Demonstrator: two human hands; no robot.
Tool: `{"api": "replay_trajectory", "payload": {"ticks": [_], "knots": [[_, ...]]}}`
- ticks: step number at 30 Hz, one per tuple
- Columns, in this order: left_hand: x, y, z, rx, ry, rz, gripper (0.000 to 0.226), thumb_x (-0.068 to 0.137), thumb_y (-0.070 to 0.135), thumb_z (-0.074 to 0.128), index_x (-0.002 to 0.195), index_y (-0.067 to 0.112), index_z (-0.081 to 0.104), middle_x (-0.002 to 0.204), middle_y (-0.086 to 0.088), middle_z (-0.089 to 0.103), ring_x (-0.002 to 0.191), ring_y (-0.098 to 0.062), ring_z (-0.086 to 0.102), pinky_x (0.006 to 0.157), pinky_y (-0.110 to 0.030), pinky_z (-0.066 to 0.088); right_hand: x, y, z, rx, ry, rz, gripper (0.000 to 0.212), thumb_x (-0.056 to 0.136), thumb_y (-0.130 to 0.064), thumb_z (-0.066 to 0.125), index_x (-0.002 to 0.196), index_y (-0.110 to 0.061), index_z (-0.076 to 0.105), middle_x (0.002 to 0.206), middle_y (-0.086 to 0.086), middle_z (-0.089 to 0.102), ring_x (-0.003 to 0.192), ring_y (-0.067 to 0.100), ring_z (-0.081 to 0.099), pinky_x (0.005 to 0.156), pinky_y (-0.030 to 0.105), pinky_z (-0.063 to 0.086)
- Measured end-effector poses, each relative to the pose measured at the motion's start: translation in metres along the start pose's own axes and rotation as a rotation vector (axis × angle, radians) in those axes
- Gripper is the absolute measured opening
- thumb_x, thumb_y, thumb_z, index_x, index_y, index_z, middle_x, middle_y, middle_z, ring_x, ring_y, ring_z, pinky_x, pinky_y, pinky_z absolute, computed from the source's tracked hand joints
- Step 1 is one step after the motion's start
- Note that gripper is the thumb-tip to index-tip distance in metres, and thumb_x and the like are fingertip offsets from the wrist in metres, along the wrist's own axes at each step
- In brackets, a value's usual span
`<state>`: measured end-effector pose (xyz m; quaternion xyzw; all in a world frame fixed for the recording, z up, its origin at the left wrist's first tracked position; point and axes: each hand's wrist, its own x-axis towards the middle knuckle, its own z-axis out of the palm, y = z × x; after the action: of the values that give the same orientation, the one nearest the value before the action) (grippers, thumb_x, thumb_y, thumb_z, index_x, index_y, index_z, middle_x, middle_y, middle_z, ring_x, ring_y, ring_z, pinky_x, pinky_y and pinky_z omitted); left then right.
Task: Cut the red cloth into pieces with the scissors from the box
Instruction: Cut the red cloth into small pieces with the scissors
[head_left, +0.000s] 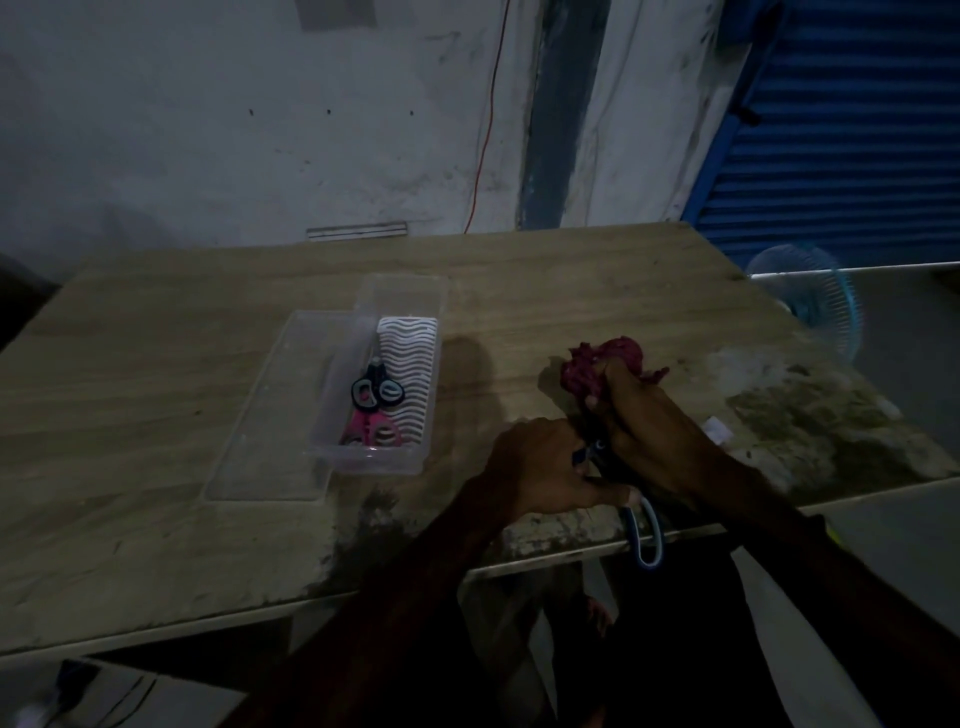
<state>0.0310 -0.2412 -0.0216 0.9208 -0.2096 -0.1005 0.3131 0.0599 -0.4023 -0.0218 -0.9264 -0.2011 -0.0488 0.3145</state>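
The red cloth (608, 364) is bunched up on the wooden table (156, 364), right of centre. My right hand (649, 415) grips its near end. My left hand (540, 467) holds blue-handled scissors (647, 535), whose handle loop hangs over the table's front edge; the blades are hidden between my hands near the cloth. A clear plastic box (384, 457) stands in the middle of the table with black scissors (376, 389) and pink scissors (371, 428) inside.
The box's clear lid (275, 415) lies flat against its left side. A blue fan (810, 301) stands beyond the table's right edge, before a blue shutter (852, 130). The table's right part is stained. The light is dim.
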Motion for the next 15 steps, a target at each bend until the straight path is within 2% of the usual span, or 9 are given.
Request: {"api": "replay_trajectory", "payload": {"ticks": [1, 3, 4, 6, 8, 12, 15], "knots": [[0.0, -0.001, 0.0, 0.007, 0.003, 0.003, 0.055, 0.076, 0.064, 0.077, 0.058, 0.025, 0.043, 0.051, 0.013, 0.038, 0.05, -0.005, 0.041, 0.053, -0.029, 0.028, 0.001, 0.001, 0.002, -0.006, 0.013, -0.016, 0.021, 0.102, -0.032, 0.043, 0.101, -0.011, 0.043, 0.098, 0.016, 0.061, 0.09, 0.033, 0.062, 0.077, 0.048, 0.052], [0.001, -0.001, 0.002, 0.032, 0.01, 0.008, 0.062, 0.076, 0.064, 0.077, 0.053, 0.03, 0.031, 0.05, 0.011, 0.038, 0.049, -0.005, 0.041, 0.052, -0.028, 0.028, 0.002, 0.003, 0.004, -0.052, 0.022, -0.064, 0.01, 0.104, -0.018, 0.046, 0.097, -0.012, 0.042, 0.085, 0.002, 0.057, 0.076, 0.021, 0.059, 0.063, 0.036, 0.043], [0.001, -0.002, 0.002, 0.037, 0.017, 0.009, 0.063, 0.076, 0.065, 0.076, 0.053, 0.03, 0.03, 0.05, 0.011, 0.039, 0.049, -0.005, 0.041, 0.051, -0.028, 0.028, 0.004, 0.005, 0.005, -0.06, 0.017, -0.063, 0.008, 0.104, -0.014, 0.046, 0.098, -0.012, 0.042, 0.086, 0.002, 0.057, 0.077, 0.021, 0.059, 0.064, 0.035, 0.043], [0.001, -0.004, 0.004, 0.033, 0.031, 0.018, 0.061, 0.075, 0.067, 0.076, 0.055, 0.031, 0.031, 0.051, 0.012, 0.042, 0.051, -0.006, 0.045, 0.054, -0.028, 0.03, 0.007, 0.007, 0.006, -0.078, -0.007, -0.062, 0.002, 0.102, -0.009, 0.044, 0.102, -0.007, 0.043, 0.095, 0.013, 0.062, 0.085, 0.029, 0.063, 0.073, 0.045, 0.052], [0.002, -0.006, 0.005, 0.028, 0.037, 0.037, 0.059, 0.075, 0.067, 0.076, 0.056, 0.033, 0.032, 0.052, 0.012, 0.043, 0.054, -0.01, 0.049, 0.055, -0.028, 0.032, 0.009, 0.009, 0.008, -0.094, -0.042, -0.041, 0.005, 0.1, -0.007, 0.043, 0.103, -0.004, 0.044, 0.1, 0.019, 0.062, 0.09, 0.033, 0.063, 0.077, 0.054, 0.053], [0.005, -0.008, 0.008, 0.048, 0.047, 0.041, 0.059, 0.075, 0.068, 0.075, 0.055, 0.032, 0.033, 0.051, 0.011, 0.043, 0.054, -0.013, 0.05, 0.052, -0.027, 0.031, 0.011, 0.004, 0.009, -0.071, -0.005, -0.054, 0.005, 0.103, -0.011, 0.042, 0.099, -0.009, 0.041, 0.094, 0.014, 0.059, 0.085, 0.031, 0.061, 0.074, 0.049, 0.052], [0.008, -0.009, 0.008, 0.04, 0.03, 0.025, 0.056, 0.074, 0.07, 0.075, 0.057, 0.032, 0.038, 0.055, 0.011, 0.048, 0.058, -0.013, 0.056, 0.053, -0.027, 0.034, 0.014, 0.005, 0.01, -0.085, -0.015, -0.067, 0.005, 0.102, -0.009, 0.041, 0.097, -0.008, 0.04, 0.091, 0.012, 0.056, 0.083, 0.031, 0.059, 0.073, 0.051, 0.051]]}}
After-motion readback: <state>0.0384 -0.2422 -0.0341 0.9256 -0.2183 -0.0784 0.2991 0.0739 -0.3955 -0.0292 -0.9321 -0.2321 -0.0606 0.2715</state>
